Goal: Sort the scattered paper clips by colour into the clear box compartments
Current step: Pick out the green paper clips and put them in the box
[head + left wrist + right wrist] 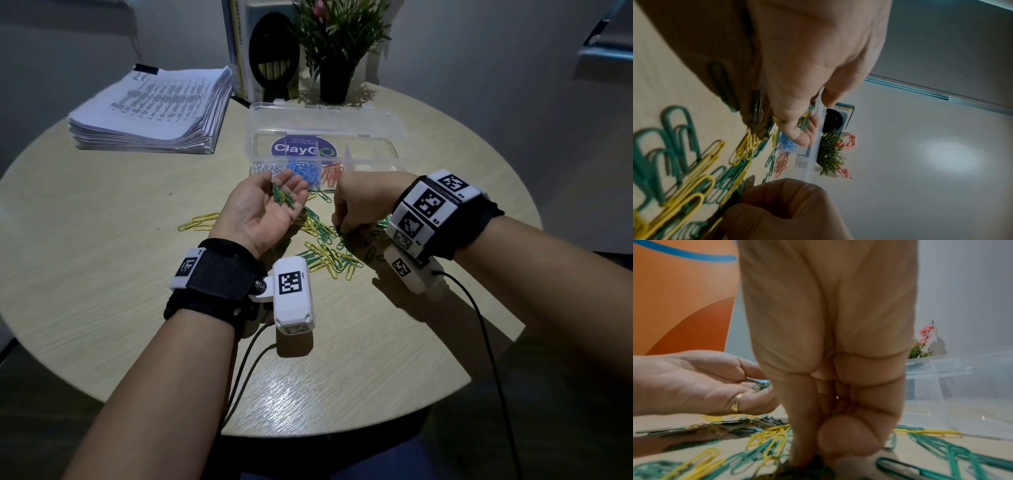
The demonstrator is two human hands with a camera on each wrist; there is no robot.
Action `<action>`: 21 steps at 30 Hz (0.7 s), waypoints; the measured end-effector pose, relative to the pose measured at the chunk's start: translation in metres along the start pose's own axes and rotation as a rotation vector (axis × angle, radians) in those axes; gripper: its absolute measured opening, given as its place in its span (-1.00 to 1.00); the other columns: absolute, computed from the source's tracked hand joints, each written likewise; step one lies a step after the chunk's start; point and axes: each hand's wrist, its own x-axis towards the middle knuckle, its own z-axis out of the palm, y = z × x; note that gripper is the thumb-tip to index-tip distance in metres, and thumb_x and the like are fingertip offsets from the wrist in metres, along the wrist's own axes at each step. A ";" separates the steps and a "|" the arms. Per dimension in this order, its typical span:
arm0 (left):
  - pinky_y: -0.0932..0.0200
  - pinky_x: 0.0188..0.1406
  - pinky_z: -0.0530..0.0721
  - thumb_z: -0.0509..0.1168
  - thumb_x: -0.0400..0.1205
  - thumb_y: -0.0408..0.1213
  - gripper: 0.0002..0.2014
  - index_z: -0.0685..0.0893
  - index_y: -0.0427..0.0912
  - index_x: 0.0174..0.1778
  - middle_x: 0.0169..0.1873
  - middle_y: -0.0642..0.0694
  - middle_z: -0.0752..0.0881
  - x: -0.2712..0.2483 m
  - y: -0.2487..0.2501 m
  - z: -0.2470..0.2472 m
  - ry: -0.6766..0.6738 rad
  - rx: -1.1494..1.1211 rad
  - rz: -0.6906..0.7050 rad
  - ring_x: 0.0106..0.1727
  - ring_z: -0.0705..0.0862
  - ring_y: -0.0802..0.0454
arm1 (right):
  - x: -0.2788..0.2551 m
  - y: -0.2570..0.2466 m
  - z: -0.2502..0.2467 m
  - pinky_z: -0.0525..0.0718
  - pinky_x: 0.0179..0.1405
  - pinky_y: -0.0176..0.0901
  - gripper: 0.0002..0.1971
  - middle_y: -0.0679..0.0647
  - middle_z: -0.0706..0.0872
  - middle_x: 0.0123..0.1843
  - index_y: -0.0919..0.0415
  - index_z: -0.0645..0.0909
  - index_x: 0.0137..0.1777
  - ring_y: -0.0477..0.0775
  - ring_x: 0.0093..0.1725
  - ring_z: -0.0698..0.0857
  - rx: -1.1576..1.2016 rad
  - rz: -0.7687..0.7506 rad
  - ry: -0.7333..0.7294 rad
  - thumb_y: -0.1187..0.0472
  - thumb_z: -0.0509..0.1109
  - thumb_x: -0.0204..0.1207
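Observation:
My left hand is held palm up just in front of the clear box, with several green paper clips lying in its relaxed, slightly cupped palm. In the left wrist view the same green clips show near the fingers. A mixed pile of green and yellow clips lies on the table between my hands. My right hand reaches down into it, thumb and fingertips pinching a green clip at the pile's top. The box holds white clips, blue clips and red clips in separate compartments.
A few yellow clips lie apart to the left. A thick stack of papers sits at the back left; books and a potted plant stand behind the box's raised lid. Cables trail from both wrists.

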 end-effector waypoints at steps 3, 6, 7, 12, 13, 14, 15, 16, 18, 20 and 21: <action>0.08 -0.02 0.66 0.02 0.77 -0.22 -0.67 0.61 -0.36 -0.05 -0.13 -0.25 0.66 -0.001 0.000 0.000 -0.001 -0.001 0.000 -0.07 0.68 -0.09 | -0.002 0.000 0.002 0.51 -0.13 -0.13 -0.75 0.22 0.73 0.13 0.28 0.68 0.16 0.26 0.12 0.70 -0.021 0.039 -0.011 0.19 0.38 0.55; 0.08 0.01 0.67 0.03 0.77 -0.22 -0.67 0.61 -0.36 -0.04 -0.13 -0.25 0.66 0.000 0.000 -0.001 -0.001 -0.001 -0.003 -0.07 0.68 -0.09 | 0.000 0.000 0.003 0.59 -0.10 -0.08 -0.73 0.22 0.73 0.17 0.34 0.67 0.23 0.24 0.16 0.69 -0.036 0.044 0.006 0.24 0.33 0.60; 0.08 0.00 0.67 0.03 0.77 -0.22 -0.67 0.61 -0.35 -0.04 -0.14 -0.25 0.66 -0.001 0.000 -0.001 -0.002 0.003 -0.005 -0.07 0.68 -0.08 | 0.000 0.001 0.002 0.60 -0.17 -0.10 -0.74 0.19 0.74 0.13 0.32 0.68 0.21 0.21 0.09 0.69 -0.023 0.052 0.000 0.22 0.35 0.60; 0.09 -0.02 0.65 0.03 0.76 -0.21 -0.67 0.61 -0.33 -0.11 -0.16 -0.23 0.66 0.000 0.000 -0.001 -0.002 0.029 -0.016 -0.09 0.68 -0.07 | 0.003 0.015 -0.011 0.65 -0.17 -0.12 -0.88 0.07 0.71 -0.29 0.20 0.64 -0.21 0.02 -0.29 0.63 0.374 0.068 -0.033 0.32 0.37 0.57; 0.09 -0.03 0.65 0.03 0.76 -0.21 -0.67 0.61 -0.33 -0.12 -0.16 -0.22 0.66 0.000 -0.001 0.000 -0.002 0.038 -0.021 -0.09 0.67 -0.07 | 0.002 0.016 -0.014 0.66 -0.18 -0.12 -0.83 0.08 0.69 -0.31 0.20 0.59 -0.25 0.01 -0.32 0.63 0.474 0.055 -0.032 0.36 0.34 0.58; 0.08 -0.01 0.65 0.03 0.76 -0.21 -0.67 0.61 -0.33 -0.11 -0.16 -0.22 0.65 0.000 -0.001 0.000 -0.001 0.050 -0.026 -0.08 0.67 -0.07 | 0.001 0.015 -0.018 0.65 -0.22 -0.14 -0.81 0.10 0.69 -0.30 0.19 0.57 -0.26 0.01 -0.32 0.63 0.546 0.037 -0.017 0.38 0.33 0.59; 0.05 0.01 0.64 0.04 0.75 -0.21 -0.68 0.61 -0.33 -0.10 -0.15 -0.23 0.65 0.000 -0.003 0.001 -0.001 0.060 -0.034 -0.06 0.67 -0.08 | 0.000 0.012 -0.022 0.64 -0.24 -0.17 -0.82 0.11 0.71 -0.28 0.19 0.58 -0.24 0.01 -0.31 0.64 0.580 0.016 0.013 0.38 0.34 0.59; 0.02 0.06 0.64 0.04 0.75 -0.22 -0.68 0.61 -0.35 -0.07 -0.13 -0.24 0.65 -0.001 -0.004 0.002 -0.005 0.065 -0.044 -0.04 0.66 -0.09 | 0.000 0.008 -0.025 0.64 -0.24 -0.18 -0.86 0.11 0.72 -0.26 0.20 0.60 -0.21 0.01 -0.28 0.65 0.586 -0.004 0.051 0.37 0.36 0.58; -0.01 0.20 0.60 0.04 0.76 -0.22 -0.68 0.59 -0.39 -0.06 -0.17 -0.27 0.68 -0.003 -0.008 0.004 -0.026 0.039 -0.071 -0.07 0.66 -0.10 | -0.002 -0.004 -0.032 0.67 -0.25 -0.24 -0.98 0.11 0.75 -0.23 0.24 0.67 -0.12 -0.01 -0.26 0.69 0.581 -0.049 0.107 0.34 0.42 0.54; -0.03 0.26 0.55 0.01 0.76 -0.22 -0.66 0.58 -0.40 -0.08 -0.30 -0.28 0.73 -0.005 -0.011 0.007 -0.038 0.028 -0.082 -0.11 0.66 -0.12 | -0.004 -0.015 -0.036 0.72 -0.26 -0.30 -0.91 0.11 0.78 -0.18 0.28 0.71 -0.02 -0.03 -0.25 0.74 0.600 -0.083 0.124 0.32 0.46 0.50; -0.03 0.23 0.54 0.00 0.77 -0.22 -0.65 0.57 -0.40 -0.10 -0.31 -0.28 0.73 -0.006 -0.012 0.008 -0.033 0.031 -0.080 -0.11 0.65 -0.14 | -0.004 -0.018 -0.038 0.76 -0.20 -0.27 -0.88 0.13 0.79 -0.14 0.30 0.71 0.02 0.00 -0.21 0.78 0.624 -0.086 0.135 0.33 0.46 0.50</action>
